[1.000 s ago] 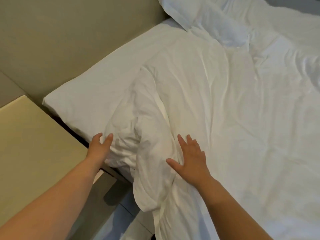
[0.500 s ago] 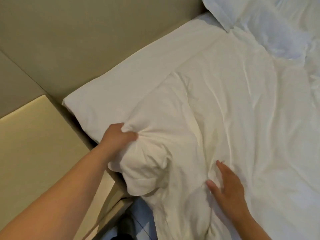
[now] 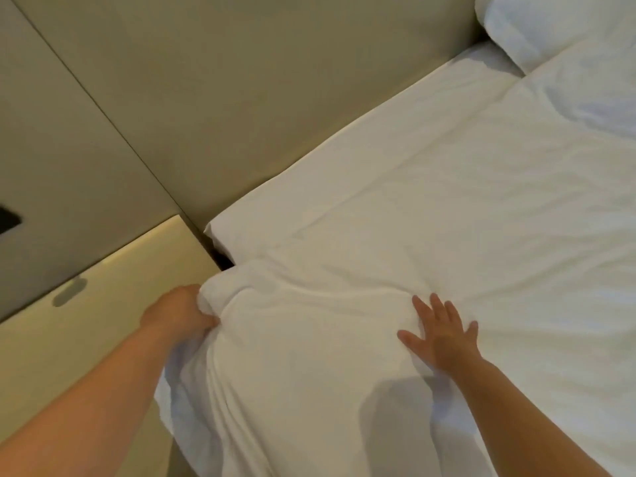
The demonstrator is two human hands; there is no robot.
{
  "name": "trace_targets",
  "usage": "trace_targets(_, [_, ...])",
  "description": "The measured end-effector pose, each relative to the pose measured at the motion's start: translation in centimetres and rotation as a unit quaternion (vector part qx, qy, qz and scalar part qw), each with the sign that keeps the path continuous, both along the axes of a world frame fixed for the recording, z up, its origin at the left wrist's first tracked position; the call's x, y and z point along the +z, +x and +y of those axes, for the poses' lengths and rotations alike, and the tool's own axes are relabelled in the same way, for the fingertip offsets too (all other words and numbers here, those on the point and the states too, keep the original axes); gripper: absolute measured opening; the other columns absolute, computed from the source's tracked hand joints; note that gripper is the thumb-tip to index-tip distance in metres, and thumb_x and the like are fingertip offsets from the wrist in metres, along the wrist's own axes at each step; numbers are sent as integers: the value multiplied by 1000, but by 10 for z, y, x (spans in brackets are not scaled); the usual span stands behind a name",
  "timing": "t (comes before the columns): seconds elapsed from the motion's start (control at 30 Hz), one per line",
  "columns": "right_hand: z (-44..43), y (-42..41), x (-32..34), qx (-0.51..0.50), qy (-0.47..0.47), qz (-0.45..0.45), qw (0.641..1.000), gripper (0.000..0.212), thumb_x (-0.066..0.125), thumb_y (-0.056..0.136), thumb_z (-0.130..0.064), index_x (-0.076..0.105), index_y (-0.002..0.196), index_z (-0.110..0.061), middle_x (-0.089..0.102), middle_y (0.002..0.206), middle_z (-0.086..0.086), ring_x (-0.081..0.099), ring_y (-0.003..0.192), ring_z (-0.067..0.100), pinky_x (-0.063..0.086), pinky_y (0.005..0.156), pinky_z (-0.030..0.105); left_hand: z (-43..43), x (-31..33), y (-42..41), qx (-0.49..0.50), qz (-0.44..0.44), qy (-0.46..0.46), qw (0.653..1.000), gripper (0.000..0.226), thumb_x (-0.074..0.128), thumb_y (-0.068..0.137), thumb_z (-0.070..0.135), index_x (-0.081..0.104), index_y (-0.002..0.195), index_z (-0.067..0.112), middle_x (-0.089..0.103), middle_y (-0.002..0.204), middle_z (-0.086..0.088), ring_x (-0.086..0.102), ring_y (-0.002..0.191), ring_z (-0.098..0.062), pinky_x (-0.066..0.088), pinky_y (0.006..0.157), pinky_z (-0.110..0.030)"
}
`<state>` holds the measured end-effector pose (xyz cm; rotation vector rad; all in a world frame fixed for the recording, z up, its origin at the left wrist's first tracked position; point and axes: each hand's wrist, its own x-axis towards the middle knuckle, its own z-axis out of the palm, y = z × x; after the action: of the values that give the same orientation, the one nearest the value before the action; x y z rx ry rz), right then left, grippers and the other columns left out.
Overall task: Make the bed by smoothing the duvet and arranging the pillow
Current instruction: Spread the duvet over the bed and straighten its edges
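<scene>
A white duvet [image 3: 447, 235] covers most of the bed, its near corner bunched at the mattress edge and hanging down the side. My left hand [image 3: 179, 313] grips that bunched corner, fingers curled into the fabric. My right hand [image 3: 442, 333] lies flat on the duvet with fingers spread, a little to the right of the corner. A white pillow [image 3: 537, 25] sits at the top right against the headboard. A strip of white bottom sheet [image 3: 344, 166] shows between the duvet and the headboard.
A beige padded headboard [image 3: 258, 98] runs behind the bed. A pale bedside table [image 3: 69, 339] stands to the left, close against the mattress, with a small grey oval object [image 3: 69, 291] on it. A dark object [image 3: 8, 218] shows at the left edge.
My left hand has pulled the gripped duvet corner up toward the head of the bed, spreading it flatter. My right hand stays flat on the duvet. The view has shifted left.
</scene>
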<state>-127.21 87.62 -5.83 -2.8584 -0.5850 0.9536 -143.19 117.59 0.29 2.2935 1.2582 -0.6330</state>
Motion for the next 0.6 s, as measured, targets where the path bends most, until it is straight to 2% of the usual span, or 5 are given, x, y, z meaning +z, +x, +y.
trace_targets(0.1, [9, -3, -19, -4, -30, 1, 1000, 70, 32, 92, -54, -7, 147, -32, -14, 157, 0, -12, 145, 22, 3, 114, 54, 13, -9, 23, 30, -82, -123, 989, 87, 62, 55, 35, 37, 137, 21, 47, 135, -4, 48, 117, -24, 41, 90, -30])
trace_targets(0.2, [10, 4, -24, -5, -16, -11, 1000, 71, 33, 92, -54, -8, 146, -33, -15, 157, -1, -13, 145, 21, 3, 115, 52, 14, -18, 59, 91, -185, -189, 960, 76, 65, 83, 30, 23, 145, 20, 35, 146, -4, 42, 124, -22, 35, 87, -21])
trace_targets(0.33, [9, 5, -33, 9, -29, -55, 998, 80, 16, 80, -72, -10, 146, -32, -15, 157, -1, -12, 145, 21, 1, 115, 51, -2, -49, 112, 49, -139, -134, 980, 72, 53, 86, 49, 24, 143, 18, 38, 144, -5, 41, 129, -26, 34, 101, -31])
trace_targets(0.43, [8, 3, -43, -4, 10, -95, 995, 97, -4, 71, -81, 27, 144, -25, 27, 152, 13, 16, 142, 29, 22, 104, 64, -24, -72, 127, -68, -69, -10, 995, 53, 46, 90, 47, 37, 131, 15, 52, 129, -6, 50, 116, -27, 37, 84, -30])
trace_targets(0.6, [13, 3, -40, -28, 80, -197, 977, 69, 5, 89, -63, 34, 133, -18, 41, 137, 14, 30, 123, 28, 35, 90, 67, -7, -47, 130, -149, -191, 161, 957, 33, 41, 94, 42, 54, 105, 14, 65, 105, -7, 58, 101, -30, 31, 69, -31])
